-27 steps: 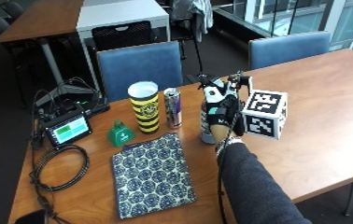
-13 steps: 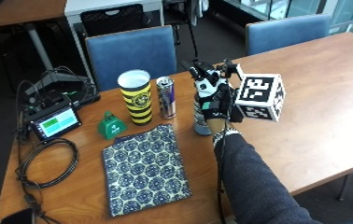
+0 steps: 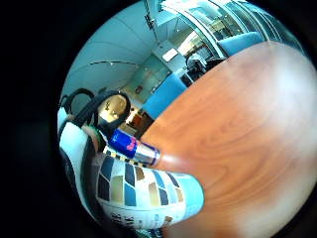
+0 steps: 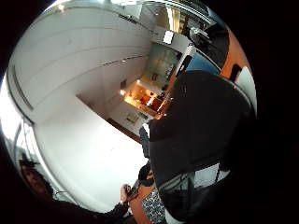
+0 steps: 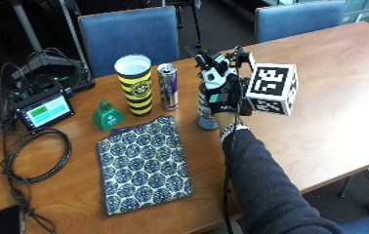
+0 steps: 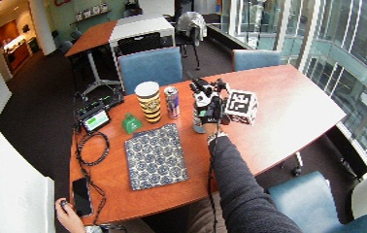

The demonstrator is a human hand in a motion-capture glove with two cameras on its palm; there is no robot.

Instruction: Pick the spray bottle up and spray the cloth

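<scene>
A: Where's the spray bottle (image 5: 205,108)?
B: Upright on the desk (image 5: 327,92), right of the can (image 5: 168,86). Right hand (image 5: 223,95) against it, fingers curled round.
A: Risk?
B: Bottle tips into the can on lift, or the spray misses the cloth (image 5: 143,162).

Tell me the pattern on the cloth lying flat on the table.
The cloth has a dark blue and white repeating circular print, clearest in the outside view.

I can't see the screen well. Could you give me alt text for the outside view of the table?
A gloved right hand grips an upright spray bottle standing on a wooden table. A patterned cloth lies flat beside it, with a yellow-and-black cup, a drink can and a small green bell behind.
</scene>
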